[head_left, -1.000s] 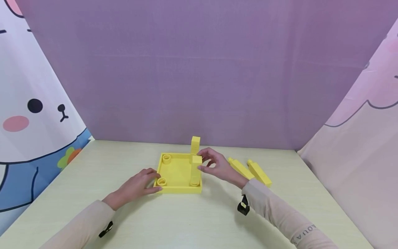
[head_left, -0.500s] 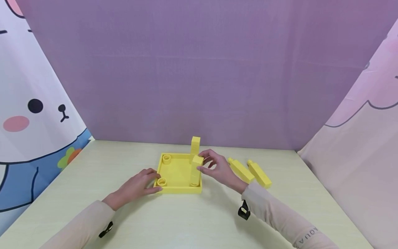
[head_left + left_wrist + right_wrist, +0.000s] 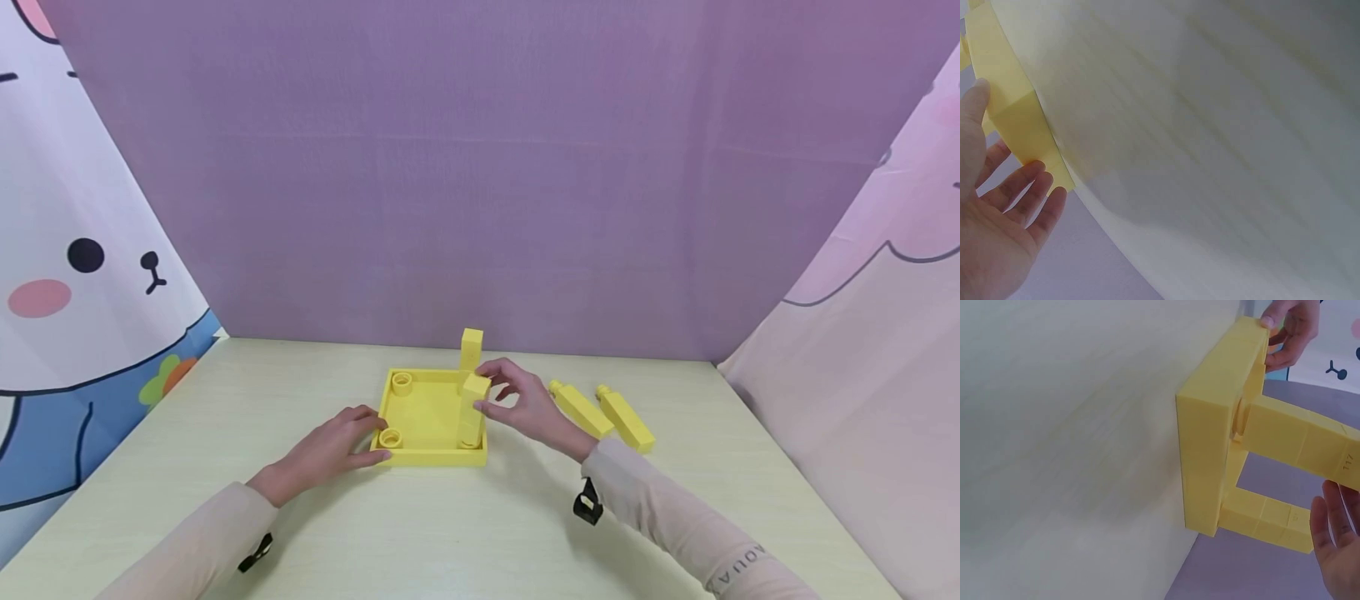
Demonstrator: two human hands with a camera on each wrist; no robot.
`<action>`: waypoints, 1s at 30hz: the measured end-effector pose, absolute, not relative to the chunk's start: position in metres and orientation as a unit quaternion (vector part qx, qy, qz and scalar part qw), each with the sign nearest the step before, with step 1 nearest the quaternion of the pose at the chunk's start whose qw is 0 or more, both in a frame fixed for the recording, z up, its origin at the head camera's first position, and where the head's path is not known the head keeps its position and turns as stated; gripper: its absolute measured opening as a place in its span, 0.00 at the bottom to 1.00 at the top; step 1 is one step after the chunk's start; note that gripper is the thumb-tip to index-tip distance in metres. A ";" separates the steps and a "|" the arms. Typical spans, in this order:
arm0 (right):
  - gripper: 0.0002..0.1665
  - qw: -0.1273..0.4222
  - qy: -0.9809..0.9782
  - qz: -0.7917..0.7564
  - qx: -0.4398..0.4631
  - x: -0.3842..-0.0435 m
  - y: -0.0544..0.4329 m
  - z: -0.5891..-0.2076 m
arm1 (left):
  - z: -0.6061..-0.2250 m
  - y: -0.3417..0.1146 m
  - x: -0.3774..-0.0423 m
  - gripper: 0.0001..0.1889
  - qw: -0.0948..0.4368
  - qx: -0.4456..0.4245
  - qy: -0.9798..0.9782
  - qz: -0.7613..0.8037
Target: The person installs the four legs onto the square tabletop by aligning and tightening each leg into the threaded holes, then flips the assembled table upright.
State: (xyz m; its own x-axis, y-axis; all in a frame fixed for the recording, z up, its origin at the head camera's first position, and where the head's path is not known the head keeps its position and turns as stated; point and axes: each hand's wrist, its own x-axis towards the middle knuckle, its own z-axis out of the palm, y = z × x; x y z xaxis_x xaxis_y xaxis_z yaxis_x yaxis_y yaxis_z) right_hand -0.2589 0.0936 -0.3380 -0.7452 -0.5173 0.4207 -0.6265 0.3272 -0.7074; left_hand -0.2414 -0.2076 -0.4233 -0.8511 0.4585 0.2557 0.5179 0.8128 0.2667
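A: Near post (image 3: 471, 412) has turned since a second ago, top face now off square; right hand (image 3: 531, 408) shifted slightly with it. Yellow tray (image 3: 431, 458) hasn't moved.

B: Nearest first. Left hand (image 3: 333, 446)?

A: Lower centre-left, gripping the tray's near-left corner: thumb on the front wall, fingers at the side wall. Reads as a brace. Near-left socket (image 3: 390, 438) sits just inside, no post in it.

B: And the right?

A: Centre of frame, pinching the near post by its upper end, thumb nearer us, fingers on the far side. Post stands in the tray's near-right corner. Can't tell how deep it's seated.

B: So the step is twisting it home?

A: My read, yes; second of four. Next move calls for more turn with the tray kept from spinning, regrip if needed, then let go once it's firm.

B: Further back?

A: Left loose post (image 3: 581, 410) and right loose post (image 3: 626, 418) lie right of centre, necks toward upper left. Far-left socket (image 3: 402, 383) has no post. Far post (image 3: 471, 350) upright at far-right corner, looks done. Purple cloth (image 3: 465, 183) behind.
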 end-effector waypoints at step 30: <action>0.21 -0.026 -0.788 0.434 0.436 -0.279 0.104 -0.329 | -0.423 -0.207 -0.241 0.22 0.089 -0.253 -0.949 -0.166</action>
